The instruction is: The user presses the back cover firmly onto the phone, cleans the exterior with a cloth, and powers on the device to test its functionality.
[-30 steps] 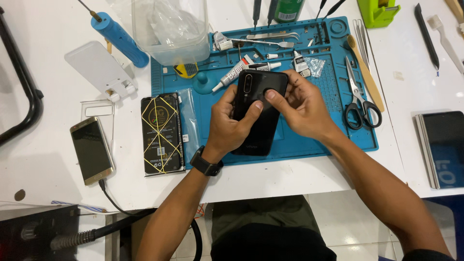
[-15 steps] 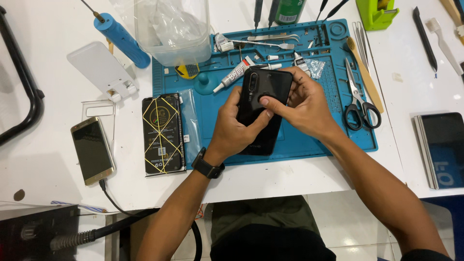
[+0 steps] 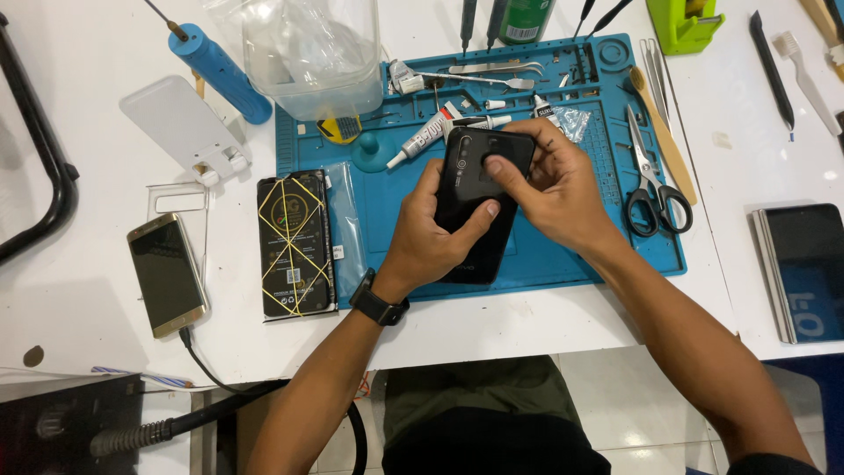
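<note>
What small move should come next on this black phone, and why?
Probably slide the right thumb further along the back cover, pressing as it goes. The left hand braces the black phone over the blue mat, the right hand presses near the camera end, and a glue tube lies just behind.

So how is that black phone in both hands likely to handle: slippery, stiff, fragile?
The black phone shows a glossy back, so it is probably slippery. That may be why the left hand wraps its edge while the right hand presses on top. It looks flat and rigid, not floppy. It would likely slide rather than roll on the blue mat.
</note>
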